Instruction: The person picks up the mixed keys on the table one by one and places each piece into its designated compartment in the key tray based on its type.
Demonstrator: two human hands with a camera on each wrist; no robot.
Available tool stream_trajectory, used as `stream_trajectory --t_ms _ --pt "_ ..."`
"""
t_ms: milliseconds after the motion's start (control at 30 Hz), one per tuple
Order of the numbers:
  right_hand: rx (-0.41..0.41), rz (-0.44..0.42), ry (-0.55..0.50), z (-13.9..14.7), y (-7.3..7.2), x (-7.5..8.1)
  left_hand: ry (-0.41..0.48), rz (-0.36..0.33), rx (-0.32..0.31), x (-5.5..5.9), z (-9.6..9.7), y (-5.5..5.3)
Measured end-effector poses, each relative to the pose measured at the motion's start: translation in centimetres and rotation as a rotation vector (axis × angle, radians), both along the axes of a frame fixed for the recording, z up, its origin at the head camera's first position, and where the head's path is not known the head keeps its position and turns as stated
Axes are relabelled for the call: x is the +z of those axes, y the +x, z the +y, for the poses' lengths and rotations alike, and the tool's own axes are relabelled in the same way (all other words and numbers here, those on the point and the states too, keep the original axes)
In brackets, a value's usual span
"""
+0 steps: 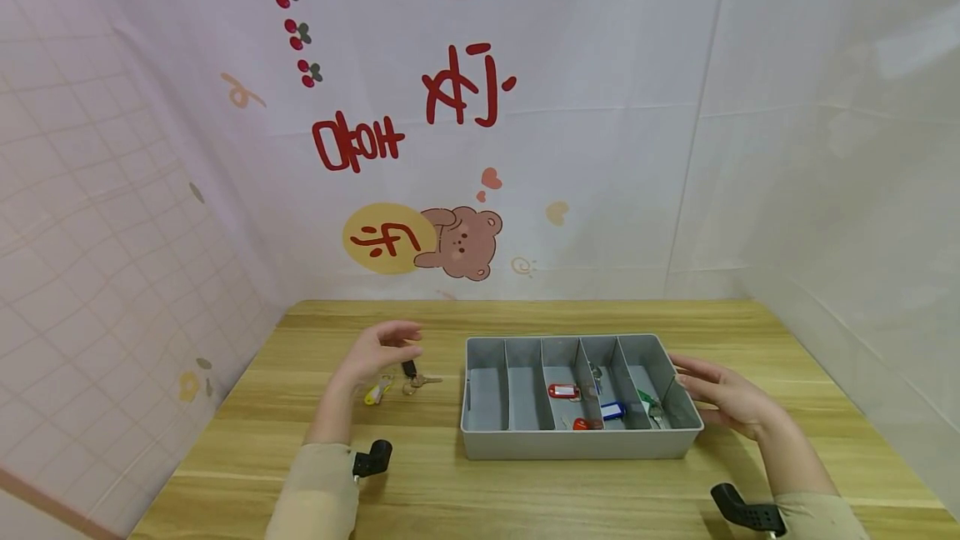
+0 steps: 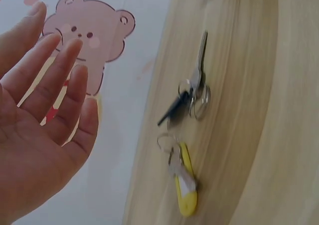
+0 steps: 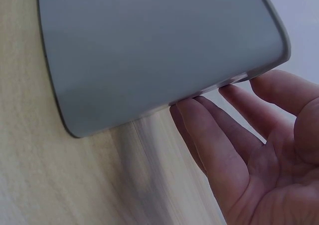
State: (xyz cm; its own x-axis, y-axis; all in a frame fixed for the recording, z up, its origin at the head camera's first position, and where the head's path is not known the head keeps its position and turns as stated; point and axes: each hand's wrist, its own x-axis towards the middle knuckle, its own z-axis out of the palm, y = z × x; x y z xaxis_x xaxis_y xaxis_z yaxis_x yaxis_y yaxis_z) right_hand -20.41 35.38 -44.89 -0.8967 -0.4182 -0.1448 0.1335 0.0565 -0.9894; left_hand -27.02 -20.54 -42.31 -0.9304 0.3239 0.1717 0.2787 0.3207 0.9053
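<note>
My left hand (image 1: 381, 352) hovers over the table's left part, its fingers loosely bent with nothing in them. Beneath it lies a key with a black tag (image 1: 408, 368). Beside that is another key with a yellow tag (image 2: 187, 205), its ring up against the first set in the left wrist view. My right hand (image 1: 723, 394) touches the right wall of a grey divided box (image 1: 577, 446) with extended fingertips. Inside the box, a red key tag (image 1: 563, 391) and an orange-red one (image 1: 581, 424) share the middle compartment. A blue tag (image 1: 612, 412) lies right of them, and a green-tagged key (image 1: 656, 413) in the rightmost compartment.
The wooden table (image 1: 525, 498) meets a white printed cloth (image 1: 600, 148) at its back edge. Cloth also hangs at both sides. Black camera mounts (image 1: 372, 458) stick out from both wrists.
</note>
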Motion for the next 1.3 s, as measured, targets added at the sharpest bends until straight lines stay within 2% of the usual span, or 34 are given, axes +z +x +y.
stream_trajectory --t_ms 300,500,633,800,1100,1300 --pt "-0.003 -0.005 0.005 -0.1 0.1 0.2 -0.065 -0.011 0.033 -0.5 -1.8 -0.2" --pt "-0.013 -0.009 0.020 -0.2 0.1 0.3 -0.123 -0.024 0.089 -1.2 -2.5 -0.3" --pt "-0.016 -0.015 0.023 -0.1 0.1 0.4 -0.181 -0.038 0.132 -1.6 -2.6 -0.3" --pt "-0.020 0.000 0.040 -0.2 0.0 0.3 -0.262 -0.023 0.163 -2.0 -2.8 -0.4" --pt "-0.026 -0.004 0.052 -0.2 0.0 0.2 -0.332 0.022 0.114 -2.7 -3.2 -0.7" --pt "-0.020 0.005 0.047 -0.1 0.1 0.3 -0.364 0.023 0.072 -3.1 -3.8 -1.0"
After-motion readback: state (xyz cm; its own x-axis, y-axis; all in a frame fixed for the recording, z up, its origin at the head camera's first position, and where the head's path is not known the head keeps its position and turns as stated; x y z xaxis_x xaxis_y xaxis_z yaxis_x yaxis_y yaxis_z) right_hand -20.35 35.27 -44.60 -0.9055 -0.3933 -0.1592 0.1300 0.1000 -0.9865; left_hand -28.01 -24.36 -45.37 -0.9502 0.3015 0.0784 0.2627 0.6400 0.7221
